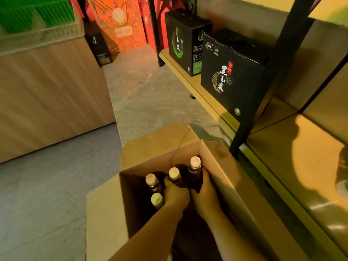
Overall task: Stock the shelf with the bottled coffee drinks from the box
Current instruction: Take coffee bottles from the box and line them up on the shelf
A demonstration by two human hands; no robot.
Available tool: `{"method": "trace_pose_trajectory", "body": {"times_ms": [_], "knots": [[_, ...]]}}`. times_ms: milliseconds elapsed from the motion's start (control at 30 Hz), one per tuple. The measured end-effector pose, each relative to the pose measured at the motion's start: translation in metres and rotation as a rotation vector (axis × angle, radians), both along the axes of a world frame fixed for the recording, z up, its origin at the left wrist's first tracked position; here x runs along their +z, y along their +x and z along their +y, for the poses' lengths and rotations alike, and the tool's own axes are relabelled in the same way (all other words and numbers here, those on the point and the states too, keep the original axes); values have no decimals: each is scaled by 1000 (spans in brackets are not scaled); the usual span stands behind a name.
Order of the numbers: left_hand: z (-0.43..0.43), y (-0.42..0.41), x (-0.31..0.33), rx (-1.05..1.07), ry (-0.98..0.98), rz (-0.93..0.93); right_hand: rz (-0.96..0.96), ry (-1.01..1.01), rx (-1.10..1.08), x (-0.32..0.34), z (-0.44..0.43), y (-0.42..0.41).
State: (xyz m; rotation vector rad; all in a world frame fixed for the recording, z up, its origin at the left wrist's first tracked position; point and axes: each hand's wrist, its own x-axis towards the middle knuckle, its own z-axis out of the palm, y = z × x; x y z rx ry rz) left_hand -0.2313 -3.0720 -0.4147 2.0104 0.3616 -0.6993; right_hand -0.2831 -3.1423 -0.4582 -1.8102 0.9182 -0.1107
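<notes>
Gripping one bottle (194,169) each, left hand (176,192) and right hand (205,190) sit inside the box (218,162).

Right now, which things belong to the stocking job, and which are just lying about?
Job: cardboard box; four coffee bottles; left hand and right hand, each gripping one; shelf.
Lying about: black gift boxes; orange cartons; wooden counter; wire basket.

Bare left forearm (150,228), bare right forearm (231,232), bare left hand (176,193), bare right hand (206,193)
</notes>
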Motion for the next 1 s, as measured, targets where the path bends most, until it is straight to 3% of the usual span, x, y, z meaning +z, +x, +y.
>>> {"method": "trace_pose_trajectory", "body": {"times_ms": [333, 667, 1000], "knots": [[-8, 4, -30, 43, 107, -131, 175, -169, 24, -5, -4, 30], [3, 1, -31, -17, 62, -219, 55, -148, -14, -4, -6, 29], [23, -4, 47, -203, 65, -377, 10, -334, -21, 74, -4, -1]]}}
